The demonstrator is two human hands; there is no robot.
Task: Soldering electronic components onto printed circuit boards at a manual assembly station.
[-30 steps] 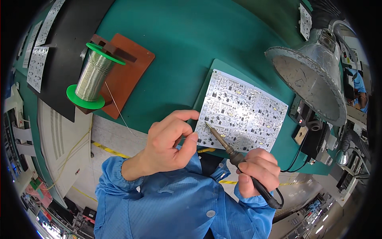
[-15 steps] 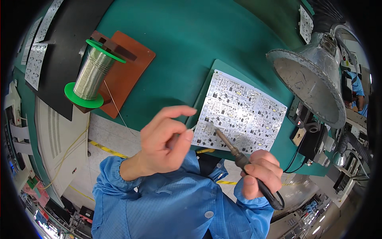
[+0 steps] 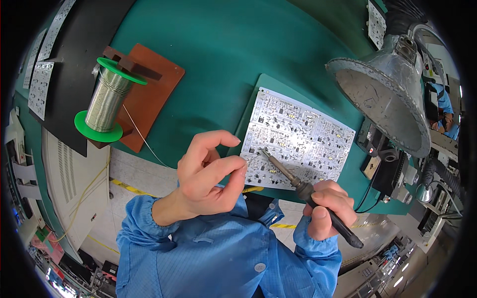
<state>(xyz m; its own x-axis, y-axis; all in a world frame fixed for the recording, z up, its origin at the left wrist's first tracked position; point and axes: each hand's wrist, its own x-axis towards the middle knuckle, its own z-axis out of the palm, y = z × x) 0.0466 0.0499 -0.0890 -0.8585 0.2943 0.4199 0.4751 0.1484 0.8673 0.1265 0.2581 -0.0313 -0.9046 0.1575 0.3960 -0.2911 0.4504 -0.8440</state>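
Note:
A soldering iron [image 3: 284, 172] with a dark handle is gripped in my right hand [image 3: 330, 208]. Its tip is over the left part of a white circuit board panel [image 3: 320, 144] crowded with small components; whether it touches cannot be told. My left hand [image 3: 206, 179] is beside the panel's left edge, its thumb and a finger pressed together and the index finger bent above them. Thin solder wire [image 3: 140, 133] runs from a spool [image 3: 107, 102] with green flanges toward this hand and passes behind it. The wire's end at the fingertips is hard to make out.
The spool's brown stand [image 3: 161, 99] is on the green mat [image 3: 213, 49] at left. A grey lamp-like hood [image 3: 382, 99] overhangs the panel's right side, near black equipment [image 3: 392, 174]. More circuit boards [image 3: 41, 89] lie far left on a black sheet [image 3: 74, 64].
The iron's tip has moved slightly left and up over the panel. My left thumb and finger have come together near the panel's edge. The view has shifted slightly.

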